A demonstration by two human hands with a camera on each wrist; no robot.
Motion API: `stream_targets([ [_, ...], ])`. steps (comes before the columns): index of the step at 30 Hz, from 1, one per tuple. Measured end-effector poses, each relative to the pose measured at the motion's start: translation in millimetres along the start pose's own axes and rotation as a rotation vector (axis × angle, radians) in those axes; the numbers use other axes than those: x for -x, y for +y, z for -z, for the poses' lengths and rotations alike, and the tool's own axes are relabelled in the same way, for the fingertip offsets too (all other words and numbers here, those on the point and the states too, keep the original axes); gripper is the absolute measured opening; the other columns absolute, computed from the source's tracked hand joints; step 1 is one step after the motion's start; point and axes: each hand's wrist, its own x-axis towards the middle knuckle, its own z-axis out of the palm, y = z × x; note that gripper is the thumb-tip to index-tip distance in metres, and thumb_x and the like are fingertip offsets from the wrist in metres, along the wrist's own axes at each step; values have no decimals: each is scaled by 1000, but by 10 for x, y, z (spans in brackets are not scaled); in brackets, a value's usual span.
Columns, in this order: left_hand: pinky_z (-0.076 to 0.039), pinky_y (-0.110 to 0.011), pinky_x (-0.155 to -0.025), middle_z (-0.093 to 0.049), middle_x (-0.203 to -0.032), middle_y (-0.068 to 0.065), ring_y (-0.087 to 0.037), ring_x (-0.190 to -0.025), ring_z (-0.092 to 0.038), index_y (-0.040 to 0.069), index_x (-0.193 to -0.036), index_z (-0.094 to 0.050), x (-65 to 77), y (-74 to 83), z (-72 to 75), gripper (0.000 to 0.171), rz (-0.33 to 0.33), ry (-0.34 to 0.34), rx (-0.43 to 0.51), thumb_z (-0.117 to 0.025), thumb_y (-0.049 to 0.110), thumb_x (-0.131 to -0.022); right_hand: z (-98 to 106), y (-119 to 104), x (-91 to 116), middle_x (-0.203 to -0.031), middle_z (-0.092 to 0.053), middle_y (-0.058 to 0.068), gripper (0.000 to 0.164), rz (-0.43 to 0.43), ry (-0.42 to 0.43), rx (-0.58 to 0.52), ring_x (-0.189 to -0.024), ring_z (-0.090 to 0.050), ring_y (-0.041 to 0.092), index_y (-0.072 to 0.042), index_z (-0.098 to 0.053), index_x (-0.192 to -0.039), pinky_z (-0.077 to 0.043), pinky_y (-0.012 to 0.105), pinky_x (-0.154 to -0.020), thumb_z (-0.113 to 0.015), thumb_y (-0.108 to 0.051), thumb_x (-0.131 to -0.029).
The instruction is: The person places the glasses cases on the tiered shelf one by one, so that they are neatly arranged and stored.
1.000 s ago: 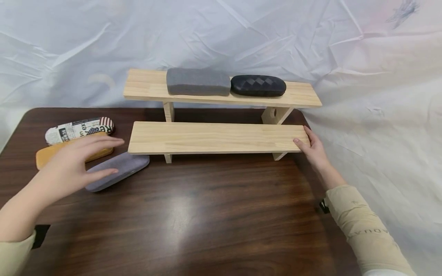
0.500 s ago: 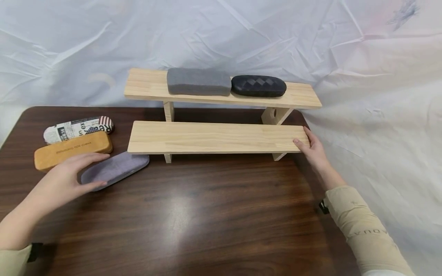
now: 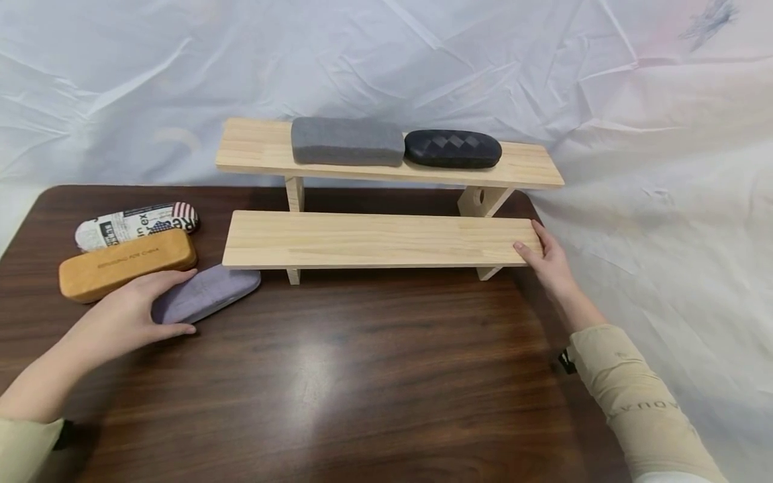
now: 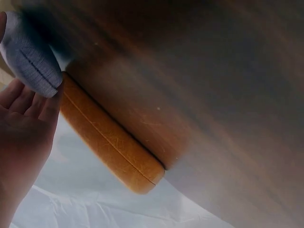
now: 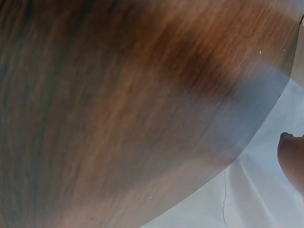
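Note:
At the left of the head view, my left hand [image 3: 129,315] is round the near end of a lavender glasses case [image 3: 208,293], fingers along its far side and thumb along its near side. In the left wrist view, fingers lie against the end of that glasses case [image 4: 33,59]. My right hand [image 3: 549,261] holds the right end of the lower board of a two-tier wooden shelf [image 3: 374,241], thumb on top and fingers at the end edge. Only a bit of the right hand [image 5: 292,159] shows in the right wrist view.
Beside the left hand lie a tan glasses case [image 3: 127,263] and a newsprint-patterned case [image 3: 135,225]. On the upper board stand a grey case [image 3: 347,142] and a black woven-pattern case [image 3: 453,149]. A white sheet [image 3: 386,54] hangs behind the dark wooden table [image 3: 362,376].
My left hand has moved down and back from above the tan case, and its fingers and thumb have closed in round the lavender case. The right hand stays on the shelf.

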Motion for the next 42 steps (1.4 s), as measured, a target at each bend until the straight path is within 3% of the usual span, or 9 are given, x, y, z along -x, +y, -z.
stream_targets([
  [5, -44, -37, -96, -69, -132, -27, -41, -121, -65, -4, -140, -63, 13, 2, -18, 89, 8, -6, -35, -103, 22, -65, 0, 4, -5, -177, -12, 23, 82, -5, -1, -3, -157, -27, 34, -7, -8, -171, -33, 3, -110, -58, -25, -109],
  [8, -45, -42, -92, -69, -130, -26, -41, -118, -66, -2, -138, -64, 22, -6, -22, 85, 19, 2, -42, -102, 20, -66, -1, 15, -17, -177, -13, 23, 81, -4, 6, -15, -156, -27, 33, -8, -9, -171, -33, 2, -109, -58, -24, -109],
  [14, -40, -21, -87, -73, -125, -23, -38, -111, -67, 2, -133, -68, 73, -41, 23, 81, 2, 23, -49, -103, 18, -62, -11, 1, -15, -177, -13, 24, 81, 2, 1, -24, -157, -26, 35, -7, -8, -171, -33, 1, -107, -58, -22, -109],
  [19, -38, -12, -86, -75, -120, -20, -35, -107, -69, 3, -130, -70, 131, -9, 47, 80, -47, 24, -66, -104, 19, -59, -12, 7, -26, -177, -11, 24, 80, 0, 4, -19, -157, -24, 34, -6, -8, -171, -32, 1, -108, -56, -21, -109],
  [24, -22, 7, -98, -76, -120, -14, -22, -107, -64, 7, -131, -70, 182, 87, 58, 85, -115, 51, -54, -105, 17, -54, -8, 11, -26, -177, -11, 24, 81, -1, -2, -18, -157, -25, 35, -7, -7, -171, -33, 0, -105, -57, -21, -109],
  [28, -15, 10, -102, -75, -123, -13, 0, -116, -57, 11, -134, -69, 191, 212, 91, 90, -130, 66, -21, -105, 17, -52, -1, 6, -20, -177, -11, 24, 81, 1, 2, -14, -157, -26, 33, -8, -8, -171, -34, 2, -108, -58, -25, -109],
  [31, -14, 10, -104, -75, -126, -11, 5, -118, -53, 13, -137, -68, 171, 331, 121, 92, -136, 79, 1, -105, 16, -52, 4, -4, -11, -177, -12, 24, 83, 7, 9, -15, -155, -28, 31, -7, -10, -171, -34, 5, -111, -60, -29, -109],
  [36, -13, 9, -108, -74, -128, -8, -13, -119, -59, 15, -140, -67, 72, 511, 159, 94, -185, 79, 6, -105, 18, -54, 2, -16, 1, -176, -13, 25, 85, 13, 15, -32, -155, -29, 31, -5, -12, -171, -33, 10, -115, -63, -30, -108],
  [42, -19, 6, -109, -74, -130, -6, -20, -116, -63, 13, -141, -66, -141, 632, 211, 92, -261, 73, 18, -103, 18, -57, -4, -13, -1, -176, -14, 24, 81, 10, 4, -1, -155, -27, 34, -7, -11, -171, -33, 2, -106, -59, -26, -109],
])
